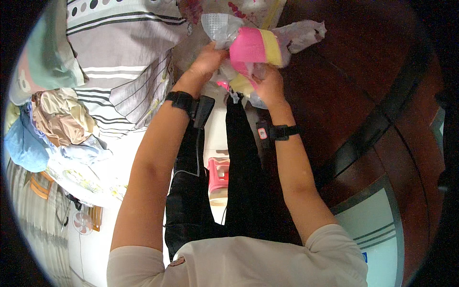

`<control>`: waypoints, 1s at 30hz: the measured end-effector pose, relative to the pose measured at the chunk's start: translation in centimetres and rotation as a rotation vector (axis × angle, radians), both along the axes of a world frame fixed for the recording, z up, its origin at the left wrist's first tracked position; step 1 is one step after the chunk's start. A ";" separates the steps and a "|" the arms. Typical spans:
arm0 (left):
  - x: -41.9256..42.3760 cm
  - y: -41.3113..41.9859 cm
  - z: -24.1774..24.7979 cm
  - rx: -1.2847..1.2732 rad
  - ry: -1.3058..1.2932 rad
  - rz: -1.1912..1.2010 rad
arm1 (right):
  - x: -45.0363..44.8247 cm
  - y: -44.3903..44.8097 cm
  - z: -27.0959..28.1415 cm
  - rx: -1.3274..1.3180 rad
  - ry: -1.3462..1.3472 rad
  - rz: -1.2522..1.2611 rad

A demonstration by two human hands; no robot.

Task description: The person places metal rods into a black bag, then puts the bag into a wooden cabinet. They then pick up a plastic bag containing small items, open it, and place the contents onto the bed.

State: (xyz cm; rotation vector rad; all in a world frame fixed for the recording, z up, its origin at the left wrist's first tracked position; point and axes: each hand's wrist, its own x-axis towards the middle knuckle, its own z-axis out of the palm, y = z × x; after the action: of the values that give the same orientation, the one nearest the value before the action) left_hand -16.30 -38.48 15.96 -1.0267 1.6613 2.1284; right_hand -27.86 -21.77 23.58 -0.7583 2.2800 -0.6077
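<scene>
My left hand (209, 59) grips a clear, textured plastic bag (221, 29) near the top middle of the view. Just right of it, my right hand (270, 84) holds the lower edge of a crumpled pink and yellow item (252, 46), perhaps plastic packaging; its kind cannot be told. Whitish translucent plastic (304, 35) sticks out to its upper right. More pink and yellow material hangs between the two hands, above my black-trousered legs. The fingertips of both hands are partly hidden by the plastic. Each wrist wears a black strap with a device on it.
To the left lies a bed with a striped grey and white cover (118, 46), with a heap of clothes (64, 118) and a green pillow (50, 57). A pink plastic stool (218, 174) stands on the floor beyond my legs. Dark brown wooden furniture panels (344, 89) rise on the right.
</scene>
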 end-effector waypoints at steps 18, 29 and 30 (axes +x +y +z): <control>-1.1 2.4 9.6 -0.503 0.155 -0.431 | 1.7 3.9 -4.7 -0.451 -1.255 -0.825; 0.4 3.4 9.7 -0.258 0.104 0.013 | 1.5 2.9 2.8 -0.355 -1.384 -0.675; 0.6 3.1 9.6 -0.071 0.112 0.058 | 1.7 2.4 3.4 -0.063 -1.063 -0.534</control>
State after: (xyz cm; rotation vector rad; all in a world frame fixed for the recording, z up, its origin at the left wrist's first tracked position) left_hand -15.73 -35.38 25.56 -1.0045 1.7911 2.2154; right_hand -26.15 -19.38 26.97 0.1961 1.4219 -1.0145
